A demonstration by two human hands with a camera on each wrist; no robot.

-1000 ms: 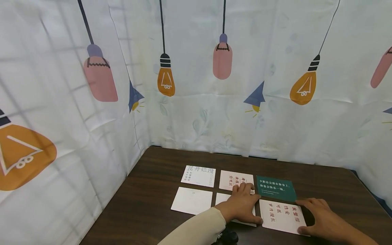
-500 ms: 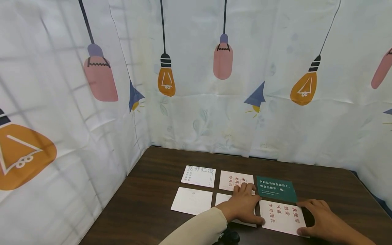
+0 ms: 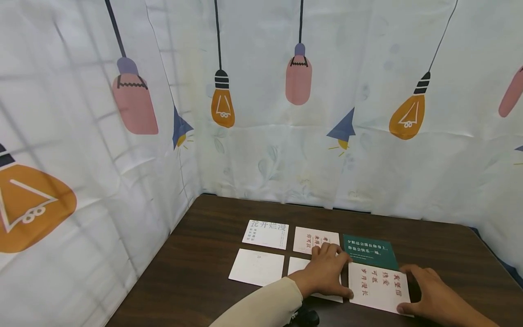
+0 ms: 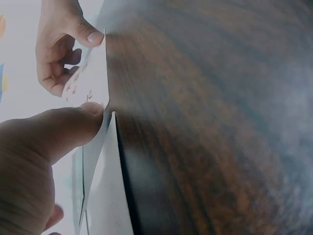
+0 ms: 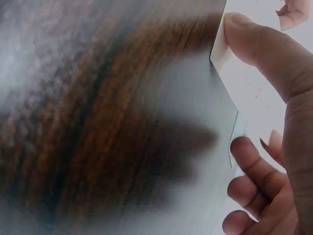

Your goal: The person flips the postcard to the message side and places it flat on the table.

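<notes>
A white card with red Chinese writing [image 3: 377, 286] sits at the front right of the card group, its far edge close against the green card [image 3: 369, 251]. My right hand [image 3: 433, 293] grips its right side, thumb at the near corner and fingers at the far one. My left hand [image 3: 323, 274] holds its left side the same way and hides much of a white card [image 3: 298, 264] beneath it. In the left wrist view, the left thumb [image 4: 73, 128] presses the near corner of the red-lettered card [image 4: 95, 81]. The right thumb [image 5: 254, 41] lies on the opposite corner in the right wrist view.
Behind my left hand lies a pinkish card with red writing [image 3: 308, 240]. Further left are a card with grey lettering [image 3: 265, 235] and a nearly plain white card [image 3: 257, 268]. The dark wood table [image 3: 196, 272] meets a patterned curtain [image 3: 261, 159] at the back and left.
The red-lettered card has shifted slightly away from me, closer to the green card, with both hands on its sides. The other cards have stayed in place.
</notes>
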